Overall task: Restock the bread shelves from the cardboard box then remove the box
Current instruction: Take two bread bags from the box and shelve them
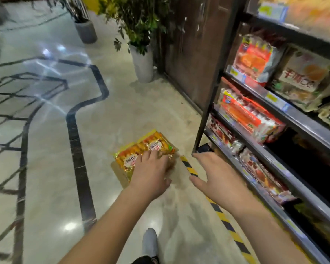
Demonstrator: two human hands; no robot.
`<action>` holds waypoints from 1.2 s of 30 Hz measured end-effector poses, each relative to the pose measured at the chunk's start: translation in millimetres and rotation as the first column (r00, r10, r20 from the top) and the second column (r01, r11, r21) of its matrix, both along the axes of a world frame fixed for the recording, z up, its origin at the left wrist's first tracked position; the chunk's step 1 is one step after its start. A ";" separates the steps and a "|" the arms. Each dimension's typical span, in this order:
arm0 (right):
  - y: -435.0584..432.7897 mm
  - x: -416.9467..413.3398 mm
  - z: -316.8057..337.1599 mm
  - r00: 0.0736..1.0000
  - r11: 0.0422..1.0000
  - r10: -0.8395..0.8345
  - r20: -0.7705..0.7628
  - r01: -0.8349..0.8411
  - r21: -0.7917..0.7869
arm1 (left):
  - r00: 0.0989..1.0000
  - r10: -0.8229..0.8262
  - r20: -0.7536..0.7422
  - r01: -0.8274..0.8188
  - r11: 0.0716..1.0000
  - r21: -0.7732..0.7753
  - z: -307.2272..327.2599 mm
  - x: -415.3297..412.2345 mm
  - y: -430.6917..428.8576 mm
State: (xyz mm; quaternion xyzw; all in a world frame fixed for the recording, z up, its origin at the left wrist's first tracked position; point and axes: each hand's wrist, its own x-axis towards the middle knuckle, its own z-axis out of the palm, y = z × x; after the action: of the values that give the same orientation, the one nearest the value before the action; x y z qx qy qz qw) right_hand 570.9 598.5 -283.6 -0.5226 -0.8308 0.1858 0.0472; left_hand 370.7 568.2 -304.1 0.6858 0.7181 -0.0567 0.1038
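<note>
**2 hands reach for the bread pack on the floor**

The left hand (pixel 151 174) lies straight-fingered over the yellow bread pack (pixel 141 149). The pack sits in what looks like the low cardboard box (pixel 120 177) on the floor, near the shelves (pixel 274 103), likely for short reaches. The right hand (pixel 215 174) is spread and empty, probably heading for the pack's other side.

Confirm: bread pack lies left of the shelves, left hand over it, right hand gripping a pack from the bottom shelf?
Wrong on the right hand: the head view shows it open and empty, fingers spread, beside the corner post of the shelves. The rest stands: bread pack left of the shelves, left hand over it.
</note>
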 end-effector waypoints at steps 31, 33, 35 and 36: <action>283.9 -199.5 -146.6 0.975 0.900 0.218 0.039 -0.185 -0.395 | 0.889 0.449 0.088 -0.402 0.860 -0.315 -132.0 -197.0 164.6; 301.7 -204.4 -168.7 0.971 0.889 0.231 0.056 -0.187 -0.418 | 0.878 0.470 0.094 -0.415 0.844 -0.340 -154.7 -201.3 176.5; 315.5 -208.3 -195.0 0.973 0.882 0.222 0.063 -0.173 -0.439 | 0.869 0.487 0.087 -0.426 0.825 -0.372 -180.1 -206.1 185.1; 321.1 -210.3 -209.0 0.974 0.877 0.217 0.068 -0.164 -0.451 | 0.864 0.496 0.082 -0.431 0.815 -0.389 -194.0 -208.7 188.7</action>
State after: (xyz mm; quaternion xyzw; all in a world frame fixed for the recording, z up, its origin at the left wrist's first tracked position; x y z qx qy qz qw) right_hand 360.6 919.6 -492.6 -0.4451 -0.8155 0.3425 -0.1400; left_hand 161.9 756.9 -498.1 0.4611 0.8288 -0.0970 0.3018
